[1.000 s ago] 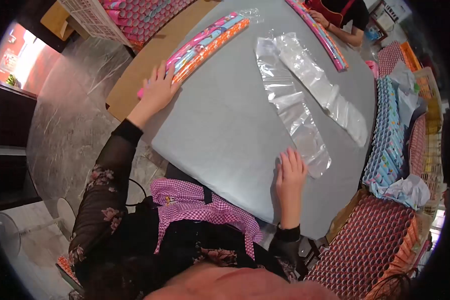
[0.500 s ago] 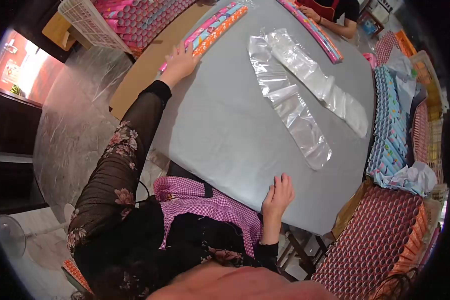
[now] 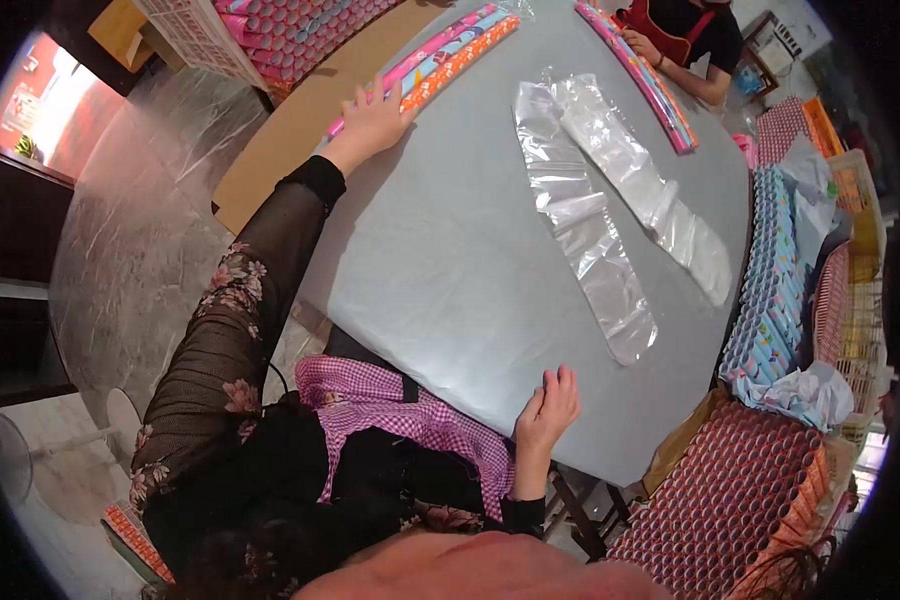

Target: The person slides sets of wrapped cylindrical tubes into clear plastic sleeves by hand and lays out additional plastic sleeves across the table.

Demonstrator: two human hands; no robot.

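My left hand [image 3: 373,122] rests with spread fingers on the near end of a bundle of patterned rolls [image 3: 452,58], pink, blue and orange, at the table's upper left edge. Near the front edge of the grey table [image 3: 440,250], my right hand [image 3: 548,408] is held with its fingers apart and nothing in it. Two stacks of clear plastic sleeves lie beyond it: a left one [image 3: 582,225] and a thicker right one [image 3: 650,190], their far ends close together.
A co-worker's hand [image 3: 642,46] touches another roll bundle [image 3: 638,75] at the far side. Many stacked rolls [image 3: 730,490] stand at the lower right, with blue ones [image 3: 770,290] behind them. A white crate [image 3: 195,40] stands at the upper left.
My left hand has moved up and right along the roll bundle. My right hand has drawn back from the plastic sleeves toward the table's front edge. The camera view has shifted slightly.
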